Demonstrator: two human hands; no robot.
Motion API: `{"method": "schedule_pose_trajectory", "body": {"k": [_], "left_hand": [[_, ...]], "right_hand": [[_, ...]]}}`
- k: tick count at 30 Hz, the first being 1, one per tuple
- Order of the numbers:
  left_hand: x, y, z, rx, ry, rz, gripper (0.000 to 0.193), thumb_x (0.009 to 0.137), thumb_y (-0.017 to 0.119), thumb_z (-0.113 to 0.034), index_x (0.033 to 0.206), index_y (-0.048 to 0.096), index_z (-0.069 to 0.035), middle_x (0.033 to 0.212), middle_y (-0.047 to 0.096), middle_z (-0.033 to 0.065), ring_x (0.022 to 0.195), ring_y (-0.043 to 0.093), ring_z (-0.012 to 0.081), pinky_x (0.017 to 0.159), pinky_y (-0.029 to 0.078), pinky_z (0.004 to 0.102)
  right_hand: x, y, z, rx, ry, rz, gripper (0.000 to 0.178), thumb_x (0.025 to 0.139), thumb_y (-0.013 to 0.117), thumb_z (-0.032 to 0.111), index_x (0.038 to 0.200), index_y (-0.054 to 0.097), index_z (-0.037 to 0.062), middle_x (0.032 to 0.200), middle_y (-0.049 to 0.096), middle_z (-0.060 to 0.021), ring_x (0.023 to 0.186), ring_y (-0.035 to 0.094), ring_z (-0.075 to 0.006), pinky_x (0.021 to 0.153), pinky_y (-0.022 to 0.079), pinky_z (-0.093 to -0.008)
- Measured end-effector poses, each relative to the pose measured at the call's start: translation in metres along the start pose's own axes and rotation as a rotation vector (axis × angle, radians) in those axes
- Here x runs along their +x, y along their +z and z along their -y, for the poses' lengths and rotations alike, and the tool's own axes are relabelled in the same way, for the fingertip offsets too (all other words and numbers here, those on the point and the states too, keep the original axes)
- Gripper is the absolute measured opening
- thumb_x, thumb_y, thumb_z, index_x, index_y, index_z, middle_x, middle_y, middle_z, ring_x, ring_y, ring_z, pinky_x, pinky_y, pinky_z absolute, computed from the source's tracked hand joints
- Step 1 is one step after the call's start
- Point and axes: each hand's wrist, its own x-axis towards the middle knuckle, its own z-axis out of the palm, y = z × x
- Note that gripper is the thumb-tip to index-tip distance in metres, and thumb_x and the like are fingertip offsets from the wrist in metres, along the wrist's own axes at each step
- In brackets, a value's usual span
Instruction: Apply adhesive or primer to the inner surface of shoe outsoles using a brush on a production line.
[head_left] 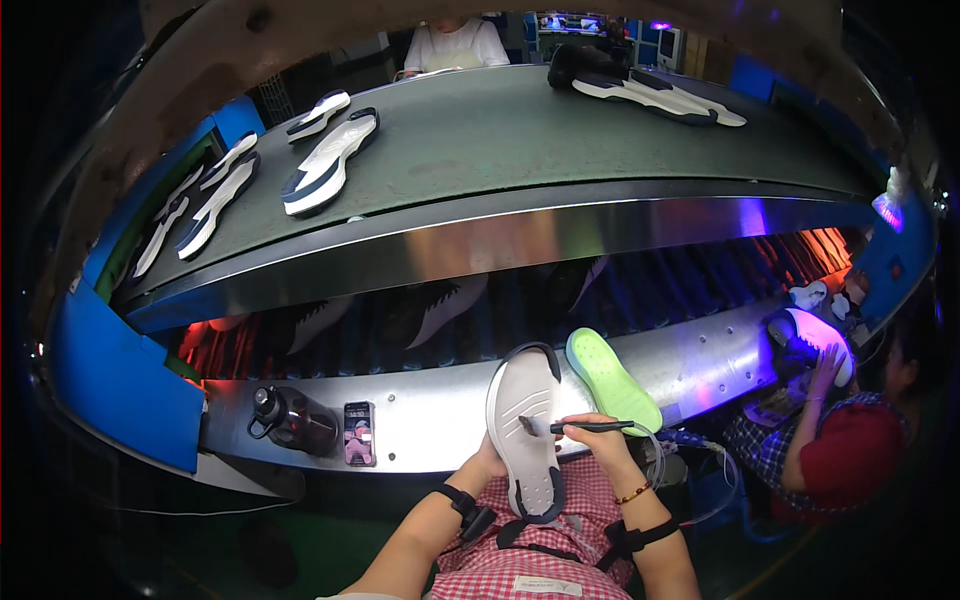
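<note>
In front of my apron I hold up a pale grey shoe sole [527, 395] with a dark rim and several small holes at its lower end. My left hand [488, 462] grips it by its left edge, fingers partly hidden behind it. My right hand [600, 440] is closed round a thin black brush [556, 428] with a clear tube trailing from its handle. The bristles are at the sole's upper face, by the slanted grooves. Just beyond my right hand, a bright green sole [608, 378] lies on the metal ledge [430, 400].
A dark bottle [300, 420] and a phone [359, 434] stand and lie at left on the ledge. Above it runs a green conveyor belt [450, 130] carrying several white-and-navy soles [332, 165]. A co-worker [840, 450] handles a shoe [822, 345] at right; another person [455, 45] sits beyond the belt.
</note>
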Motion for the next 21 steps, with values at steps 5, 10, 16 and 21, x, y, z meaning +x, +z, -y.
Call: {"method": "schedule_pose_trajectory", "body": {"k": [5,10,16,21], "left_hand": [[-0.004,0.020,0.000,-0.034,0.104,0.057,0.074,0.083,0.031,-0.065,0.132,0.039,-0.010,0.128,0.044,0.0218,0.112,0.046,0.0420,0.096,0.035,0.0537],[-0.003,0.027,0.000,0.047,0.126,0.125,0.090,0.076,0.023,-0.077,0.135,0.034,-0.009,0.129,0.042,0.0224,0.113,0.046,0.0419,0.096,0.034,0.0548],[0.001,0.066,-0.017,0.212,0.103,-0.076,0.101,0.069,0.010,-0.084,0.138,0.029,-0.013,0.138,0.034,0.0160,0.123,0.037,0.0363,0.100,0.029,0.0541],[0.003,0.079,-0.012,0.084,0.197,0.237,0.094,0.073,0.021,-0.080,0.138,0.028,-0.013,0.139,0.033,0.0140,0.125,0.035,0.0342,0.102,0.027,0.0519]], "right_hand": [[0.011,-0.002,-0.011,0.105,0.017,-0.109,0.020,0.076,0.065,0.004,0.094,0.064,-0.0041,0.090,0.065,-0.0102,0.085,0.058,-0.0145,0.080,0.043,-0.0255],[0.025,0.005,-0.010,0.139,-0.003,-0.116,0.020,0.076,0.065,0.005,0.093,0.064,-0.0051,0.089,0.064,-0.0102,0.084,0.058,-0.0152,0.080,0.043,-0.0258],[0.050,0.010,0.027,0.126,-0.145,-0.169,0.022,0.077,0.066,0.005,0.096,0.064,-0.0043,0.088,0.064,-0.0084,0.079,0.059,-0.0129,0.074,0.046,-0.0227],[0.061,0.017,0.058,0.096,-0.226,-0.182,0.020,0.077,0.065,0.005,0.095,0.064,-0.0039,0.087,0.065,-0.0090,0.078,0.060,-0.0129,0.072,0.047,-0.0219]]}}
